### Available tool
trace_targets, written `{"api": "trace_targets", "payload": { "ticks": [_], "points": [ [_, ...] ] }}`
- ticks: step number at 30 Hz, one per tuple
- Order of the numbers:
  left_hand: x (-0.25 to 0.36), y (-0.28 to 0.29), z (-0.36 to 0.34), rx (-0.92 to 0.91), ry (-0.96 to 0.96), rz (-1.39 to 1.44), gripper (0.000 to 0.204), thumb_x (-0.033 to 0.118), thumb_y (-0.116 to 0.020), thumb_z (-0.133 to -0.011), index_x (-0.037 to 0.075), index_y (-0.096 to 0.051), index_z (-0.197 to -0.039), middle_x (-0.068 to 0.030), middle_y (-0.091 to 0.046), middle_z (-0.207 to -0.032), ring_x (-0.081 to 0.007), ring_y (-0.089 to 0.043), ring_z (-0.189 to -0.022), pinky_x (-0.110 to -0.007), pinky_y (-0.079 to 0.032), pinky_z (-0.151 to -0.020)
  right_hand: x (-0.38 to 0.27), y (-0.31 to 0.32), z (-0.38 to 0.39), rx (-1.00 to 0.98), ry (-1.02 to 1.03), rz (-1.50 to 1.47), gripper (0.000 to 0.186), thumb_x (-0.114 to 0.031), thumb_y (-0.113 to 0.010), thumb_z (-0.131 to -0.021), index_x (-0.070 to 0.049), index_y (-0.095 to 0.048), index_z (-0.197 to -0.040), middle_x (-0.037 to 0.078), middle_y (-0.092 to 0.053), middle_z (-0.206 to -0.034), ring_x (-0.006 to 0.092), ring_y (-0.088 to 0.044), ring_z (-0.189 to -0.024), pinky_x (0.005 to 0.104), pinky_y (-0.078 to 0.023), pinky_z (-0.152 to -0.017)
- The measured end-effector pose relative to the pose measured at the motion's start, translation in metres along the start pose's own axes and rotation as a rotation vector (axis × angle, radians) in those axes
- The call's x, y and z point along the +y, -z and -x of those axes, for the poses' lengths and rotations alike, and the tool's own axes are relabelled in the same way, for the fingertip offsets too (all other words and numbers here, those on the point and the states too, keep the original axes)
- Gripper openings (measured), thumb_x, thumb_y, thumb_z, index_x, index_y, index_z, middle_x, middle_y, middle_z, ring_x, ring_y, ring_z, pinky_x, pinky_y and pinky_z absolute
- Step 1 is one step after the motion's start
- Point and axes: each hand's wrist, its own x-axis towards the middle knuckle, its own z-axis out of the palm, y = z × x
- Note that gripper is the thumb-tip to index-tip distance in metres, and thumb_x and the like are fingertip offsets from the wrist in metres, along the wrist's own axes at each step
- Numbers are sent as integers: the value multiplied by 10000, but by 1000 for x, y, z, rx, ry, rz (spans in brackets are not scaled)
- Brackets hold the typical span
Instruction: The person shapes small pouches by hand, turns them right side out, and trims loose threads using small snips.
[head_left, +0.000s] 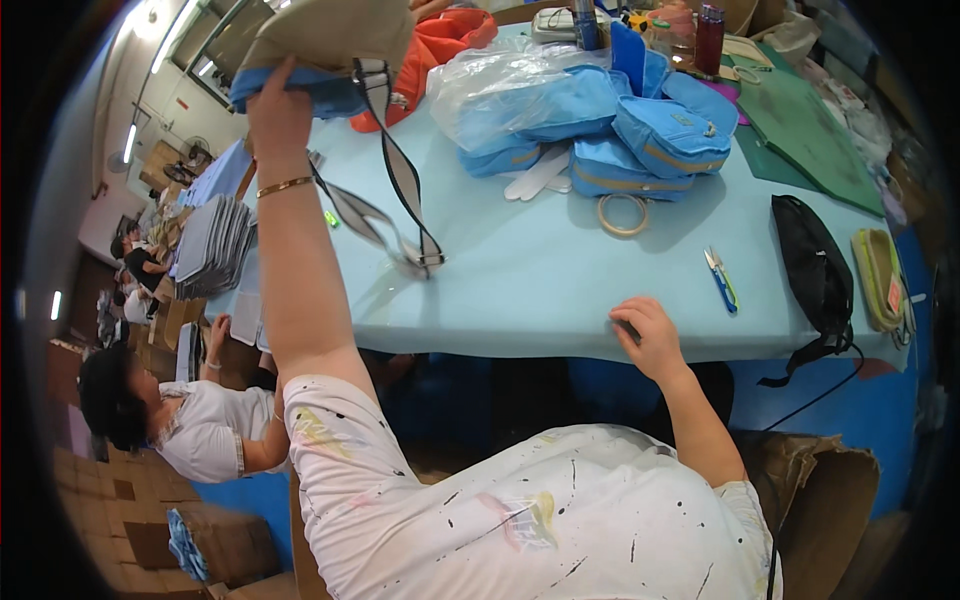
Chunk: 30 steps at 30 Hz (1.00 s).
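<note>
My left hand (pixel 278 112) is stretched far out over the left part of the table, closed on a tan and blue fabric bag (pixel 335 45). Its black-and-grey strap (pixel 398 165) dangles down onto the tabletop. At the table's near edge, right of the middle, my right hand (pixel 648 335) rests with loosely bent fingers and thumb apart, holding nothing. Thread snips (pixel 721 282) with blue and green handles lie to its right. Beyond it are a roll of tape (pixel 623 215) and a pile of light blue bags (pixel 660 130), partly under clear plastic (pixel 490 95).
The table (pixel 500 290) also carries white gloves (pixel 538 178), a black pouch (pixel 812 262), a yellow-green case (pixel 880 278), a green mat (pixel 815 125), a dark red bottle (pixel 709 40) and an orange-red bag (pixel 440 45). A co-worker (pixel 195 420) sits at left near stacked grey pieces (pixel 212 245).
</note>
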Motion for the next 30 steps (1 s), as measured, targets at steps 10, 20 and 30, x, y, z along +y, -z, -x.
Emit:
{"api": "trace_targets", "payload": {
  "ticks": [10, 20, 30],
  "points": [
    [-70, -12, 209, -513, 1361, 1182, 432, 109, -622, -794, 58, -534, -1213, -28, -586, -877, -171, -560, -686, -330, -483, -620, 0, -6, 6, 13, 78, -22, 157, -36, -679, -711, -90, -643, -854, 34, -653, -921, 251, -597, -948, 381, -477, -814],
    [161, -33, 207, -182, 190, 260, 503, 109, -625, -792, -18, -464, -1250, -162, -592, -1050, -328, -530, -1034, -406, -398, -950, 7, 0, 7, 6, 22, 23, 148, -95, -681, -741, -116, -643, -883, -3, -649, -943, 213, -583, -976, 342, -445, -787],
    [365, -144, 130, -329, -240, 759, 452, 32, -631, -711, 50, -595, -1162, -136, -581, -1139, -332, -533, -1079, -405, -427, -939, 9, 6, 11, 165, -296, -383, 138, -42, -636, -783, -68, -630, -918, 67, -634, -913, 240, -609, -824, 328, -516, -667]
  ]
}}
